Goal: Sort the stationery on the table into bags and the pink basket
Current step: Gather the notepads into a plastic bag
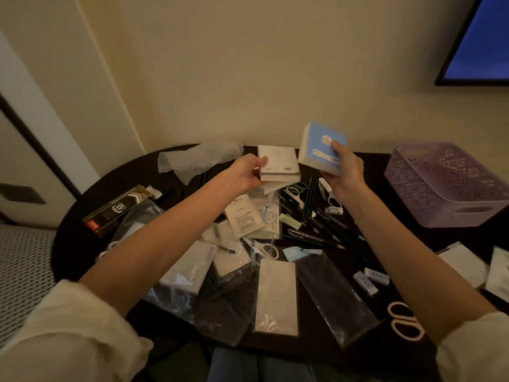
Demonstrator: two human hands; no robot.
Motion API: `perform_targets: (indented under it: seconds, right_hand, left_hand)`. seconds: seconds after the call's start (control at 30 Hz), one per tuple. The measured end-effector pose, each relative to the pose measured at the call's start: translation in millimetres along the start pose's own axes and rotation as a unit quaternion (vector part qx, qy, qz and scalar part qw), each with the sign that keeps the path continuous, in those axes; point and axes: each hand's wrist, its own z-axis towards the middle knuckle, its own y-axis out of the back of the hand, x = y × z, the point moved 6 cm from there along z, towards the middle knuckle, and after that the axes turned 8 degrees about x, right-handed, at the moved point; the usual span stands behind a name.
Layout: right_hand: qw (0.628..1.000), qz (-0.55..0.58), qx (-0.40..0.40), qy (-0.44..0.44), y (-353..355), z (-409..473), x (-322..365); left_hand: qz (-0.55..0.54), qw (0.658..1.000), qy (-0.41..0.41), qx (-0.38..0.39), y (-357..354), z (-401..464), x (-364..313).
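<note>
Above the dark round table, raised on two bare forearms: left hand pinching a fanned stack of white square pads, thumb lying across the top pad's near corner, fingers curling underneath; right hand gripping a blue-topped block of notes, thumb pressing on its printed label, block tilting toward the camera. Both held clear of the table, just beside each other but not touching. Sitting at the far right edge of the table, well apart from both hands: pink basket, perforated, appearing lilac under this light, tilting a little. Lying below the hands, a jumble of dark pens, scissors with pale handles and small white erasers. Spreading nearer the camera, clear plastic bags, some overlapping, one flat white packet among them. Resting at the left rim, a long black-and-gold box; crumpling at the far edge, a translucent wrapper. Showing at the near right edge, pink-handled scissors partly hidden by the right sleeve. Glowing blue on the wall at upper right, a screen.
</note>
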Motion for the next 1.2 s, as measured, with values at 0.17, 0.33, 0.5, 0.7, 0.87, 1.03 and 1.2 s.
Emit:
perform_targets:
  seconds: [0.17,0.33,0.5,0.7,0.87,1.03,1.2]
  right_hand:
    - [0.995,-0.033,0.056,-0.071,-26.1,-32.4,-33.2]
    - [0.983,-0.046,0.118,-0.134,-48.1,-66.4,-60.6]
    - [0.976,-0.017,0.139,-0.166,-54.4,-91.8,-70.3]
    - [0.969,-0.037,0.134,-0.204,-39.4,-115.1,-77.2]
    - [0.974,-0.087,0.106,-0.179,-21.7,-123.5,-76.2]
    - [0.955,-0.131,0.136,-0.228,-4.0,-132.4,-81.7]
    - [0.896,-0.253,0.225,-0.285,-2.0,-147.0,-90.9]
  left_hand:
    - [-0.003,1.0,0.008,0.002,29.0,-58.3,14.8]
    - [-0.012,0.999,0.026,0.021,45.4,-95.2,33.2]
    - [0.082,0.996,-0.016,0.044,50.4,-120.8,32.3]
    - [0.189,0.978,-0.02,0.083,50.1,-148.2,31.9]
    - [0.442,0.89,-0.108,-0.026,65.4,-157.1,21.5]
    - [0.673,0.722,-0.145,-0.076,76.2,-178.5,31.2]
    - [0.769,0.588,-0.221,-0.122,94.3,-202.2,54.4]
